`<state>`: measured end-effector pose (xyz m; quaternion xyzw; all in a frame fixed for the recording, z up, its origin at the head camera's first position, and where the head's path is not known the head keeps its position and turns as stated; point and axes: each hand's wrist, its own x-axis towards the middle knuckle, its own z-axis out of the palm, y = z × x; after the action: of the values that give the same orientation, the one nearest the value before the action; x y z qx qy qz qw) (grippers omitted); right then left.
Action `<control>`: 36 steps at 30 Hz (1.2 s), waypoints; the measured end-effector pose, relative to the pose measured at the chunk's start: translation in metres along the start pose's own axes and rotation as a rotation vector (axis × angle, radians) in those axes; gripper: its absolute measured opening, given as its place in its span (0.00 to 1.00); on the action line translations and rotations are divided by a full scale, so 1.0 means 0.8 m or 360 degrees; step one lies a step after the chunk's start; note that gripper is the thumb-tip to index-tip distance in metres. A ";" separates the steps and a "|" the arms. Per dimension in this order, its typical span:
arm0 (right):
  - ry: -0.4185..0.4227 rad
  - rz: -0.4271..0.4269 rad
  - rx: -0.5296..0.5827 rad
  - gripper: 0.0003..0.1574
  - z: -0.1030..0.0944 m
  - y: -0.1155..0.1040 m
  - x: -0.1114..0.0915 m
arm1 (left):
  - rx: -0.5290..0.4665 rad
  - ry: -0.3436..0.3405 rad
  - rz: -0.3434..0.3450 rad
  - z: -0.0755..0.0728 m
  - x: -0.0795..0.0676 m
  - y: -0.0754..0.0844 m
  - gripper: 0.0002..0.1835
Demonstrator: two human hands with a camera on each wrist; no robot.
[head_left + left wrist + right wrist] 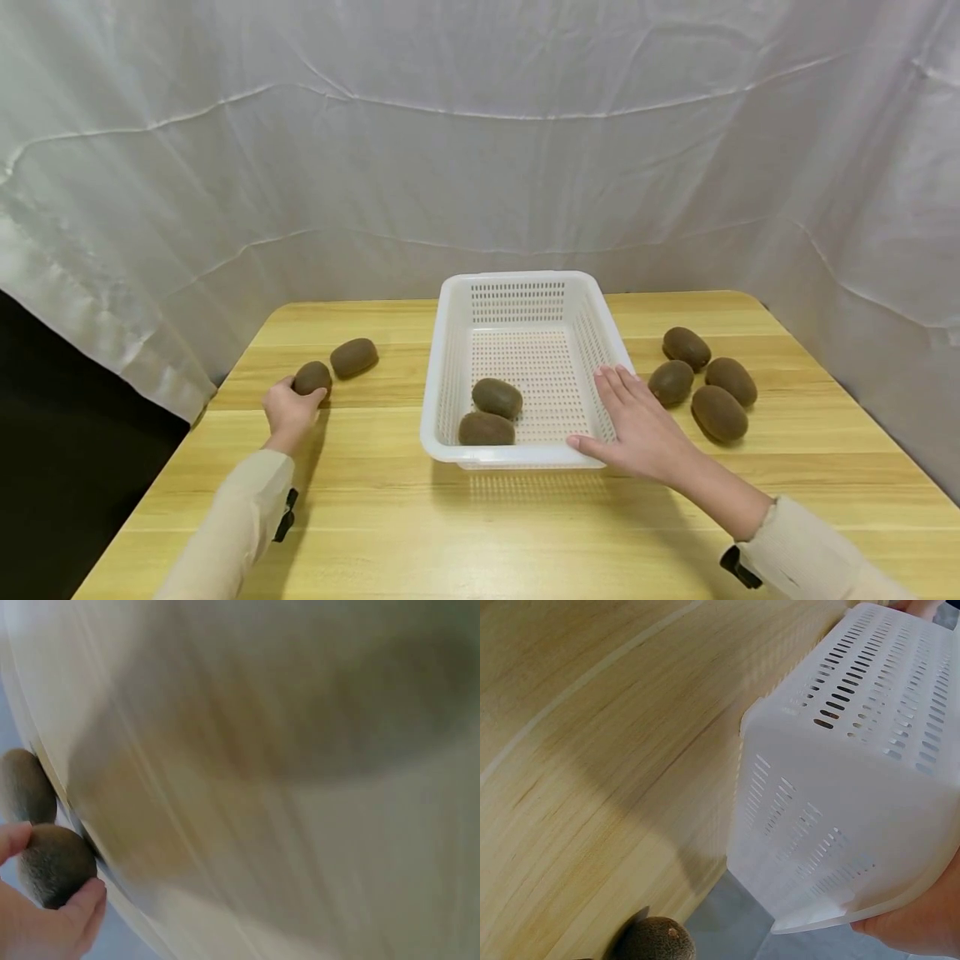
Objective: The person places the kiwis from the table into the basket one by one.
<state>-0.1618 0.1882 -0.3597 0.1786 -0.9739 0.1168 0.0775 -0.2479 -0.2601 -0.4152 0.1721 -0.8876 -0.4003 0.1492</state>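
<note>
My left hand point(291, 412) pinches a brown kiwi point(312, 378) between thumb and fingers at the left of the table. Just behind it lies a second kiwi point(354, 358); in the left wrist view the held kiwi point(57, 864) overlaps that other kiwi point(27, 787). In the middle stands a white plastic basket point(432, 392) with slotted walls, two kiwis point(497, 398) lying in its near left corner. My right hand point(641, 429) rests over the basket's near right corner, fingers straight across the right rim and thumb on the front rim.
Several kiwis point(720, 412) lie grouped on the table right of the basket, close to my right fingers. The light wooden table point(375, 533) ends at a pale hanging cloth point(517, 183) at the back and sides. A dark area point(67, 467) shows beyond its left edge.
</note>
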 end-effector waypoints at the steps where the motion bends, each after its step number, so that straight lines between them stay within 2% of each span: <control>1: -0.0001 0.0001 0.0002 0.59 0.000 0.000 0.000 | -0.0006 -0.0021 -0.0001 -0.002 0.002 -0.002 0.26; 6: -0.0008 0.0000 0.0011 0.59 0.000 0.000 0.000 | 0.0027 -0.0141 -0.0011 -0.018 0.010 -0.011 0.32; 9: -0.0010 -0.0006 0.0015 0.59 0.000 0.000 0.000 | 0.0012 -0.0169 -0.0009 -0.028 0.012 -0.014 0.34; 18: 0.0000 -0.0013 -0.0006 0.59 0.002 0.000 0.000 | -0.0164 -0.0193 -0.0006 -0.045 0.012 -0.005 0.35; 29: -0.0005 -0.0012 -0.0018 0.59 0.003 0.001 0.000 | -0.0155 -0.0213 0.0042 -0.057 0.014 0.007 0.36; 36: -0.0007 -0.0003 -0.0024 0.59 0.002 0.001 0.000 | -0.0238 -0.0217 0.0026 -0.056 0.009 0.021 0.36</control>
<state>-0.1625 0.1887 -0.3613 0.1793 -0.9747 0.1090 0.0766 -0.2393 -0.2825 -0.3733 0.1257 -0.8648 -0.4749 0.1041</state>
